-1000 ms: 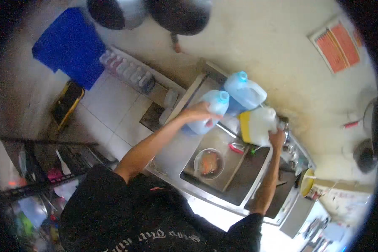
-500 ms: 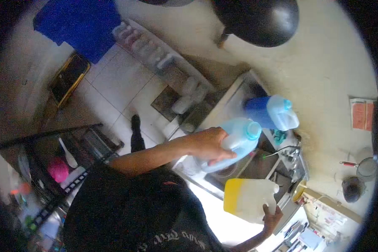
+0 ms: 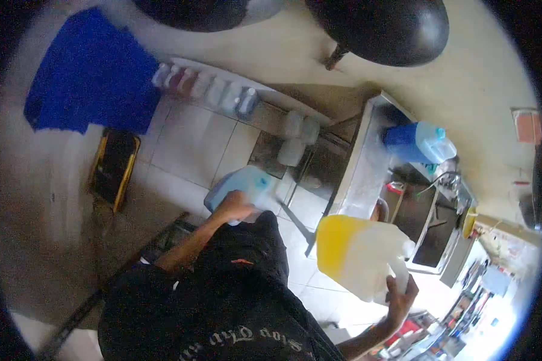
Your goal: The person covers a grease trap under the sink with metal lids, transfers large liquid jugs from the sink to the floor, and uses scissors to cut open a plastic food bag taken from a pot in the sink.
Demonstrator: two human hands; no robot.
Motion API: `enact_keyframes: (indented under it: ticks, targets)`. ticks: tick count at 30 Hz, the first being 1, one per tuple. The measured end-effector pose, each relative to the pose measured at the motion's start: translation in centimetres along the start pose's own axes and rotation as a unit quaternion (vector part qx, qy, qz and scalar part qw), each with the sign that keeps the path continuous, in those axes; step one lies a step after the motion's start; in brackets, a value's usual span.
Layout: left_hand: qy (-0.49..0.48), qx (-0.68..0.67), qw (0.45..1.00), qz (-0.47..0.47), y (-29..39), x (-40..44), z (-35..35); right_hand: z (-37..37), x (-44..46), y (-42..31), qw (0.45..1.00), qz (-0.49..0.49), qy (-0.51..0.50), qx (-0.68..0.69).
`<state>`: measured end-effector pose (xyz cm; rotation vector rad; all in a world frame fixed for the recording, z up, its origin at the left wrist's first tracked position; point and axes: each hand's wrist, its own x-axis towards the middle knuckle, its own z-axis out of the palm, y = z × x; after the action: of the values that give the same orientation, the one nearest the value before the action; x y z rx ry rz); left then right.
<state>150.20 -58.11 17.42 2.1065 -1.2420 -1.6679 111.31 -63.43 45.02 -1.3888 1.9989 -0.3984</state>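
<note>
Bluish jug (image 3: 246, 180) in the grasp of the left hand (image 3: 235, 207) — part-yellow jug (image 3: 358, 259) in the right hand (image 3: 401, 296).

Left of centre, a hand could pass over the tiled floor (image 3: 190, 141) between the pale blue jug (image 3: 247, 180) in the left hand (image 3: 235, 206) and the row of containers (image 3: 206, 90) at upper left. At centre, a slanting grey leg (image 3: 295, 221) crosses the gap toward the yellow-bottomed jug (image 3: 364, 257). Right of centre, the metal counter (image 3: 362, 183) leaves room, bounded by the dark blue jug (image 3: 403, 140); a wok (image 3: 391, 30) obstructs the top.
</note>
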Motion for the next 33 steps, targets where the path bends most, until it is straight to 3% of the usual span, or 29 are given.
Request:
enact_keyframes:
  ticks: [2,3,4,5,7,8,9,10,11,13,14,16,17,19,20,21,22,25,27,28,29,31,32,33]
  targets:
    - [0.015,-0.009,1.000,-0.025,-2.9,1.5,-1.5,3.9,0.6,-2.3,0.999,0.024,-0.034,0.011]
    - [0.038,-0.033,0.997,-0.053,-4.2,2.7,-2.6,6.2,1.7,-0.7,0.999,-0.018,-0.037,0.015]
    - [0.034,-0.016,0.998,-0.049,-5.2,4.6,-3.9,8.6,2.9,-0.3,0.999,0.011,-0.052,0.007]
    - [0.033,-0.043,0.997,-0.049,-6.5,6.1,-4.5,12.0,3.8,0.5,0.998,-0.055,0.001,0.025]
    - [0.045,-0.091,0.993,-0.053,-9.1,8.7,-5.0,16.7,7.3,-1.0,0.973,0.088,-0.201,0.071]
    - [0.043,-0.081,0.995,-0.047,-9.9,10.8,-6.0,21.2,7.4,0.1,0.994,0.073,-0.054,0.063]
    - [0.029,-0.106,0.992,-0.055,-10.9,12.7,-6.5,26.1,11.4,6.5,0.988,-0.048,-0.136,0.047]
    - [0.018,-0.135,0.989,-0.064,-11.8,14.7,-6.6,30.2,13.2,7.8,0.984,-0.006,-0.142,0.106]
    - [0.024,-0.138,0.988,-0.060,-12.5,17.4,-6.5,29.5,14.1,1.7,0.965,0.040,-0.219,0.138]
    - [0.004,-0.267,0.964,-0.003,-15.0,22.5,-6.1,41.0,19.0,10.1,0.957,0.013,-0.215,0.192]
    - [0.007,-0.269,0.963,-0.005,-16.0,24.9,-5.7,44.8,21.5,11.0,0.950,0.003,-0.273,0.153]
    - [0.049,-0.215,0.975,-0.040,-16.6,31.6,-5.0,51.9,25.9,12.0,0.924,-0.025,-0.308,0.225]
    - [0.018,-0.256,0.965,-0.048,-17.1,34.5,-4.8,56.4,28.6,14.9,0.925,-0.024,-0.309,0.222]
    - [0.031,-0.297,0.954,-0.023,-18.0,41.7,-4.5,66.8,35.0,20.0,0.865,0.004,-0.283,0.415]
    - [0.038,-0.335,0.941,-0.002,-18.9,45.0,-4.1,68.5,37.7,18.4,0.934,0.017,-0.295,0.200]
    - [0.033,-0.291,0.956,0.001,-20.3,48.8,-3.8,71.7,40.1,19.2,0.950,0.006,-0.293,0.111]
    - [0.023,-0.250,0.968,0.008,-21.9,54.0,-3.5,75.6,42.9,20.5,0.956,-0.028,-0.285,0.056]
    - [-0.028,-0.323,0.939,0.116,-30.7,68.9,0.6,86.3,50.9,25.4,0.946,-0.209,-0.236,-0.074]
    - [-0.006,-0.288,0.957,0.036,-28.9,71.7,0.5,90.9,54.3,28.0,0.924,-0.275,-0.206,-0.169]
    - [0.055,-0.282,0.958,-0.025,-27.7,73.3,0.9,92.6,55.7,29.0,0.905,-0.307,-0.188,-0.228]
    - [0.065,-0.132,0.988,0.041,-29.3,76.9,1.0,93.5,56.9,27.5,0.927,-0.260,-0.178,-0.204]
    - [0.001,0.089,0.983,0.162,-36.7,86.5,0.7,93.1,57.2,21.3,0.975,-0.096,-0.171,-0.101]
    - [0.005,0.142,0.975,0.169,-37.9,87.3,2.0,92.6,57.9,18.8,0.984,-0.030,-0.166,-0.051]
    - [0.010,0.194,0.965,0.177,-38.8,87.9,3.1,92.8,59.4,19.4,0.985,-0.038,-0.166,-0.016]
